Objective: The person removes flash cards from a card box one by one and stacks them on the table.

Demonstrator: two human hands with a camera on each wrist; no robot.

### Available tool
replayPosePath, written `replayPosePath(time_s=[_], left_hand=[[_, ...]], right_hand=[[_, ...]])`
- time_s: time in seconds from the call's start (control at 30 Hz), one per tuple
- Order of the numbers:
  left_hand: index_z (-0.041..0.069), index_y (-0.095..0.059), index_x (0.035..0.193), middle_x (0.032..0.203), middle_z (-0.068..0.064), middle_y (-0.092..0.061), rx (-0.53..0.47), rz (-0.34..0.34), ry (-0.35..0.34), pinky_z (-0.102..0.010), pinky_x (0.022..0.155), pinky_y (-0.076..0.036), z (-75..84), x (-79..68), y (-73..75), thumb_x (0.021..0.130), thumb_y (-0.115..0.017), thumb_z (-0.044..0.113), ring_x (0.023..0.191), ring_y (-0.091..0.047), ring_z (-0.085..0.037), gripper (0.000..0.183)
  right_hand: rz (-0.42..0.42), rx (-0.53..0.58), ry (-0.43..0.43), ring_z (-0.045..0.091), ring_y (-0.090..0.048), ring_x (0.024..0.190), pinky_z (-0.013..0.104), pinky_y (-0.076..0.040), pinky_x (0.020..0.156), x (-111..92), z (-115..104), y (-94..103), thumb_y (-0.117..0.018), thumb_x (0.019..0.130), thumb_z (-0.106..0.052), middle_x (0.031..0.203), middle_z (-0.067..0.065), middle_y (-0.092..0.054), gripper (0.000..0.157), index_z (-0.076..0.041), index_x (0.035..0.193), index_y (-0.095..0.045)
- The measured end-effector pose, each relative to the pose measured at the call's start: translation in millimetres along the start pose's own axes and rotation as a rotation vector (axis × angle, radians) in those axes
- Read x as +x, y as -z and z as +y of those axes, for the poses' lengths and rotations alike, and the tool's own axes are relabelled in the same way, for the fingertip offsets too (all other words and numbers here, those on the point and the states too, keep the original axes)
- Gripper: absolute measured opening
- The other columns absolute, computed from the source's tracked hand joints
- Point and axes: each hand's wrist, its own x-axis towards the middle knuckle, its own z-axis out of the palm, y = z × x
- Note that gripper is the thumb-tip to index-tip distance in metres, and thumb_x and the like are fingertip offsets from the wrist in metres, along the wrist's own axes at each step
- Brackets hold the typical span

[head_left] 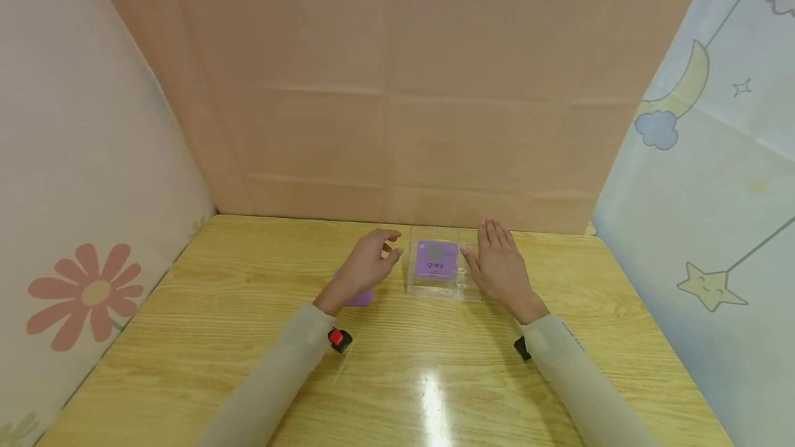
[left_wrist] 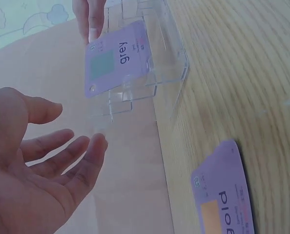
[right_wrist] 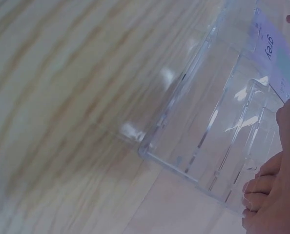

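A wood-grain bench (head_left: 397, 357) fills the lower frame of the head view. Toward its far edge, right of centre, stands a clear plastic holder (head_left: 433, 291). At the holder's right, the right grip (head_left: 502, 267) is unclenched, fingers straight; left of it, the left grip (head_left: 366, 264) hangs apart, thumb and loosely bent fingertips separated. Between them, the purple "grey" card (head_left: 436, 259) sits in the holder, beside the right thumb. Lower right in the left wrist view, the "gold" card (left_wrist: 223, 187) lies on the bench.
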Motion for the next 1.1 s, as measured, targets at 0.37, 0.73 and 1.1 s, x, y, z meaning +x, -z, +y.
replayPosePath(time_s=[0.37, 0.73, 1.1], left_hand=[[0.003, -0.058, 0.145, 0.139, -0.017, -0.064, 0.198, 0.04, -0.116, -0.04, 0.098, -0.062, 1.3, -0.2, -11.1, 0.109, -0.059, 0.021, 0.116, -0.069, -0.029, 0.04], [0.001, -0.062, 0.142, 0.141, -0.018, -0.067, 0.37, 0.09, -0.177, -0.044, 0.109, -0.058, 11.1, 5.7, -20.8, 0.107, -0.06, 0.018, 0.132, -0.066, -0.032, 0.039], [0.003, -0.067, 0.136, 0.133, -0.013, -0.074, 0.507, 0.184, -0.277, -0.035, 0.086, -0.066, 17.1, 13.6, -32.6, 0.107, -0.06, 0.017, 0.114, -0.076, -0.025, 0.033]], right_hand=[[-0.002, 0.005, -0.004, 0.05, -0.031, 0.156, 0.062, -0.027, 0.13, 2, -4, -3.9, -0.042, 0.112, -0.045, 0.164, 0.036, -0.033, 0.076, 0.016, 0.157, -0.031], [-0.017, 0.01, -0.015, 0.05, -0.031, 0.156, 0.062, -0.025, 0.13, 1, -6, -1.1, -0.042, 0.112, -0.045, 0.164, 0.035, -0.034, 0.076, 0.015, 0.158, -0.03], [-0.016, 0.005, -0.019, 0.049, -0.031, 0.157, 0.061, -0.025, 0.131, 2, -5, -1.7, -0.041, 0.113, -0.045, 0.165, 0.034, -0.033, 0.076, 0.014, 0.159, -0.029]])
